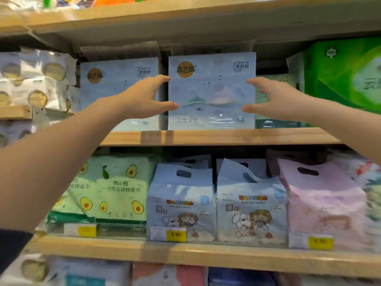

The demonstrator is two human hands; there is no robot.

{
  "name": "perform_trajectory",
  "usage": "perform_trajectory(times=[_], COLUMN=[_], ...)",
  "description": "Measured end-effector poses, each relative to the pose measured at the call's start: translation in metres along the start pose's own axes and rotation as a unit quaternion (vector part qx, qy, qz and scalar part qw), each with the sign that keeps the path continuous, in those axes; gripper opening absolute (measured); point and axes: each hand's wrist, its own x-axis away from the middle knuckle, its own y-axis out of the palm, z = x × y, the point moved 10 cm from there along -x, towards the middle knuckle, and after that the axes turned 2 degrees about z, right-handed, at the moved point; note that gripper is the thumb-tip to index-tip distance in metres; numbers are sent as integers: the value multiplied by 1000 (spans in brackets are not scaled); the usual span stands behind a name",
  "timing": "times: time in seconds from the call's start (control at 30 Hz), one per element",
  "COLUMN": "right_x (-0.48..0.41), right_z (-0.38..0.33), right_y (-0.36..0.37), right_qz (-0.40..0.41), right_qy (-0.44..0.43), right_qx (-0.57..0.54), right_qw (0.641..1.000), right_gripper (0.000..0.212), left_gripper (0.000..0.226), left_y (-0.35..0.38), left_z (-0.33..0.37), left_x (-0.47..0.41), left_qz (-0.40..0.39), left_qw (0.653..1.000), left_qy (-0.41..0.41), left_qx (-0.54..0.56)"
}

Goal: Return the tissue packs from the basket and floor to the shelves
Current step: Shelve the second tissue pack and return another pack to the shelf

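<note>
On the wooden shelf of a shop aisle stands a pale blue tissue pack, upright. Left hand and right hand flank it, fingers spread apart. Below it, wipes packs read "BABY SOFT WIPES"; a yellow price tag reads 6.90.

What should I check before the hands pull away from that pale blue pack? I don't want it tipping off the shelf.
1. Pale blue pack upright on the wooden shelf: ok.
2. Its bottom edge fully back from the shelf lip: cannot tell.
3. Left hand and right hand open, fingers spread at the pack's sides: ok.
4. Lined up beside the matching pack: not ok, it sits further forward.
5. Green box clear of the right hand: ok.
</note>
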Motion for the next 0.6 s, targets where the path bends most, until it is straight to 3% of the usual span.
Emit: perform_trajectory(times=[0.33,0.6], right_x=[103,216], right_z=[-42,-63], right_y=[-13,11], right_qz=[-27,-102], right_qy=[13,49], right_qx=[-61,-193], right_qw=[998,975], right_gripper=[71,68], left_gripper=[68,65], left_y=[-17,18], left_z=[35,54], left_x=[105,236], left_qz=[-31,-102], left_qw=[999,987], left_qy=[-12,-90], left_qx=[38,85])
